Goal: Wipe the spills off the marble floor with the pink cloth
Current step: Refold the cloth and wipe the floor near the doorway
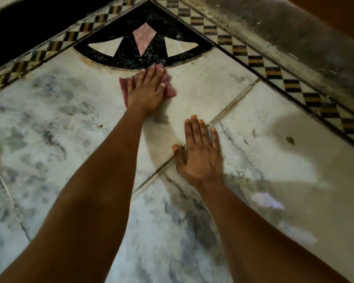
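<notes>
The left hand is pressing the pink cloth down with straight, close-together fingers, right by the black inlay at the marble floor's far corner. The right hand is bracing flat, fingers spread. Honestly looking like plenty left: grey smudges are covering the left and near tiles.

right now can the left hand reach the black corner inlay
Probably yes: the left hand presses the pink cloth flat at the edge of the black inlay, with nothing lying in the way.

The marble floor lies open leftward; a grey stone border bounds the right.
</notes>
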